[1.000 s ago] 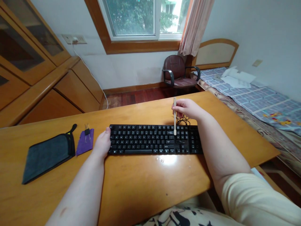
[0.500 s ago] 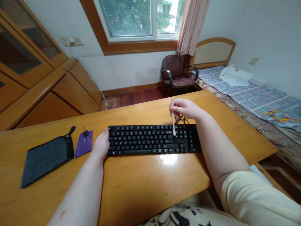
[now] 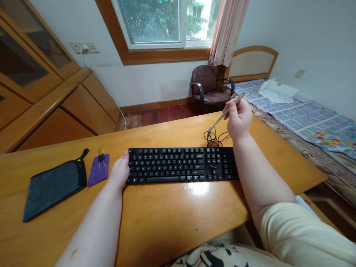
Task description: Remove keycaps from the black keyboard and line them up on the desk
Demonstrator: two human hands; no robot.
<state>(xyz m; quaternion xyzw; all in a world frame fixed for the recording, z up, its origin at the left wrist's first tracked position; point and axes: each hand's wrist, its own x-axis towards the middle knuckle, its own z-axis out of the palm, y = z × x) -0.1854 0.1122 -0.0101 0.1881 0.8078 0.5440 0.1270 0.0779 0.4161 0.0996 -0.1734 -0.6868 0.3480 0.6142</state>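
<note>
A black keyboard [image 3: 169, 165] lies flat on the wooden table in front of me. My left hand [image 3: 121, 171] is closed around its left end, thumb along the edge. Above and behind the right part of the keyboard, my right hand [image 3: 238, 118] pinches a slim beige toothbrush [image 3: 222, 115]. The brush slants down to the left, its head at the coiled black cable [image 3: 213, 140] behind the keyboard; whether they touch I cannot tell. My right forearm covers the keyboard's right end.
On the left of the table [image 3: 161, 215] lie a dark grey pouch [image 3: 57, 189] and a purple cloth [image 3: 98, 172] with a small black-and-clear object on it. Small wet-looking drops [image 3: 191, 190] sit before the keyboard. A brown chair [image 3: 205, 83] and a bed [image 3: 306, 111] stand beyond.
My right hand has lifted the toothbrush off the keys and moved back and right, tilting it so its head is over by the cable. My left hand stays on the keyboard.
</note>
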